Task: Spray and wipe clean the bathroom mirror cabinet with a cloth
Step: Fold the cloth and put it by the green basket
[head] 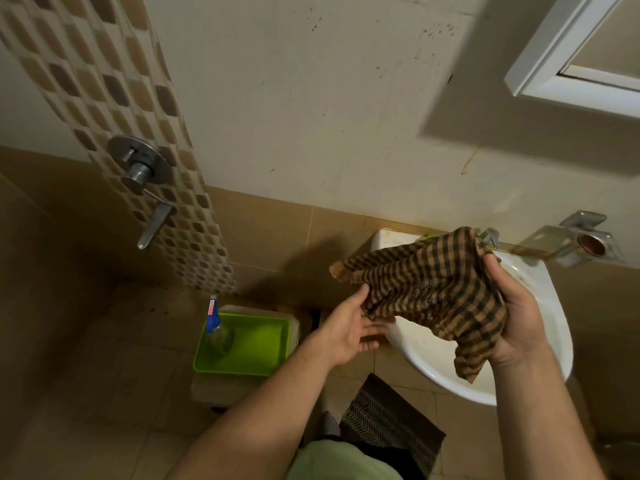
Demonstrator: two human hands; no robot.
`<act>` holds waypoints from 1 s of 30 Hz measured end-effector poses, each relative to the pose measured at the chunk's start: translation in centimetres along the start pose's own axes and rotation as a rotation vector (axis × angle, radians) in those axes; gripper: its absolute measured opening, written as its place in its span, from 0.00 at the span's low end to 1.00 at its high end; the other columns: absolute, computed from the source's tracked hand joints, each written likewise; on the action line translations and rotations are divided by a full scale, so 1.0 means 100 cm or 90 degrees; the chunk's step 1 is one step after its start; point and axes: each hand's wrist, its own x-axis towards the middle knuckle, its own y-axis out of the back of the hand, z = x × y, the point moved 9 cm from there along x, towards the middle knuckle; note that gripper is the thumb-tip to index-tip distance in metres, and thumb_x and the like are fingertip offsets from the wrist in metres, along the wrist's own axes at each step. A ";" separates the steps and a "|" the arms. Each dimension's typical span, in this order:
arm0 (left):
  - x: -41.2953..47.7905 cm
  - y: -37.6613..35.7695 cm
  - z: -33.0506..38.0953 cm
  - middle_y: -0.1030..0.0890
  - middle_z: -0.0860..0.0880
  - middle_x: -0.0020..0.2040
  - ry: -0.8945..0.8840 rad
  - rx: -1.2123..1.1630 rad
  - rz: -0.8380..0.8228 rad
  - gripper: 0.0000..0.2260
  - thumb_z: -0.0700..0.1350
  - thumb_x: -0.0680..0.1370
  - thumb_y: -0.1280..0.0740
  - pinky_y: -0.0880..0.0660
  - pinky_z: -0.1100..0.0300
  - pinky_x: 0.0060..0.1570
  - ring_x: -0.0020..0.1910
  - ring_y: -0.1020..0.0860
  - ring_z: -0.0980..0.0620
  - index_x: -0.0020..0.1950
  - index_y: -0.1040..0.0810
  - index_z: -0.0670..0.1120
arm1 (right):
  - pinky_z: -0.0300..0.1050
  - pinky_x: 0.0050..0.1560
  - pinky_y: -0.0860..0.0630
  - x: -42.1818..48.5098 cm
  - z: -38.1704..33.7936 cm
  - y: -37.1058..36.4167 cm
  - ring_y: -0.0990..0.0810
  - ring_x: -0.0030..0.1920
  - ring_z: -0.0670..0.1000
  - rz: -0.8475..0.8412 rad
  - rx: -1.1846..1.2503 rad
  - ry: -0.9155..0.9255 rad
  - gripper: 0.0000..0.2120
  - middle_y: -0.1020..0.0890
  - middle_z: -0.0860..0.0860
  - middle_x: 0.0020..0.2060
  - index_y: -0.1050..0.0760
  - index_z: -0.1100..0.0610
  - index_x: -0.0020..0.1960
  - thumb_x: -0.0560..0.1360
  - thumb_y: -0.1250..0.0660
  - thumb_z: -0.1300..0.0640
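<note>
Head view, progress: the checked cloth [436, 292] is in hand, but no spray or wiping shows on the mirror cabinet [554, 46]. I judge the task to be at its start, with the cloth being readied.
Spray bottle [216, 327]: well to the left of the left fingers and lower, standing in a green tray [263, 344], held by nobody.
Left hand [349, 329]: palm up, fingers [375, 330] nearly straight and relaxed. Their tips reach under the cloth's lower left edge and the thumb touches the fabric; it supports more than it grasps.
Cloth position: spread between the two hands over the washbasin [436, 379], one corner sticking out past the left thumb.
Right hand [516, 317]: clenched round the bunched right side of the cloth, thumb [496, 277] laid across the front. The other fingers are hidden behind the fabric, and a tail hangs below the palm.
Mirror cabinet position: high above and to the right of the right hand, well apart, only its white lower corner in view.
Left to do: fetch the bottle, spray, wipe.
</note>
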 end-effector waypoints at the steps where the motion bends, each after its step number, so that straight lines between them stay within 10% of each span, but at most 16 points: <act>1: 0.002 0.004 0.005 0.19 0.47 0.67 -0.020 -0.023 0.010 0.31 0.71 0.76 0.37 0.30 0.46 0.63 0.67 0.23 0.47 0.73 0.26 0.54 | 0.53 0.51 0.15 -0.002 -0.002 0.000 0.12 0.53 0.55 -0.007 0.002 0.004 0.19 0.12 0.54 0.52 0.13 0.56 0.56 0.68 0.20 0.48; 5: 0.007 0.026 0.034 0.22 0.47 0.70 -0.106 -0.051 0.074 0.36 0.63 0.72 0.28 0.36 0.44 0.73 0.71 0.27 0.47 0.77 0.31 0.51 | 0.53 0.50 0.15 -0.004 -0.006 0.012 0.12 0.53 0.55 0.023 -0.014 0.008 0.18 0.12 0.54 0.52 0.13 0.55 0.55 0.69 0.21 0.47; 13: 0.001 0.073 0.078 0.13 0.45 0.57 -0.086 -0.020 0.162 0.25 0.60 0.75 0.27 0.18 0.47 0.54 0.57 0.15 0.45 0.65 0.18 0.46 | 0.54 0.42 0.16 -0.004 -0.001 0.066 0.12 0.52 0.60 0.187 -0.102 -0.070 0.21 0.13 0.59 0.54 0.12 0.55 0.54 0.78 0.35 0.40; 16: -0.007 0.066 0.064 0.13 0.45 0.54 0.036 0.103 0.121 0.23 0.64 0.76 0.30 0.17 0.50 0.45 0.50 0.13 0.47 0.56 0.13 0.46 | 0.53 0.45 0.16 -0.003 -0.005 0.066 0.12 0.51 0.58 0.162 -0.086 -0.050 0.18 0.12 0.57 0.52 0.12 0.56 0.53 0.76 0.30 0.43; 22: -0.024 0.033 0.034 0.17 0.40 0.55 0.023 0.021 -0.069 0.17 0.36 0.79 0.39 0.19 0.51 0.47 0.49 0.16 0.46 0.66 0.20 0.40 | 0.54 0.48 0.16 0.002 -0.012 0.055 0.12 0.53 0.58 0.077 -0.047 -0.001 0.23 0.12 0.57 0.51 0.12 0.56 0.53 0.64 0.17 0.43; 30: -0.021 0.043 0.044 0.16 0.41 0.59 0.004 0.075 0.066 0.16 0.54 0.81 0.33 0.31 0.45 0.70 0.64 0.21 0.42 0.62 0.21 0.44 | 0.54 0.48 0.16 -0.009 -0.007 0.057 0.12 0.49 0.57 0.050 -0.093 -0.033 0.21 0.12 0.56 0.47 0.12 0.57 0.50 0.67 0.19 0.42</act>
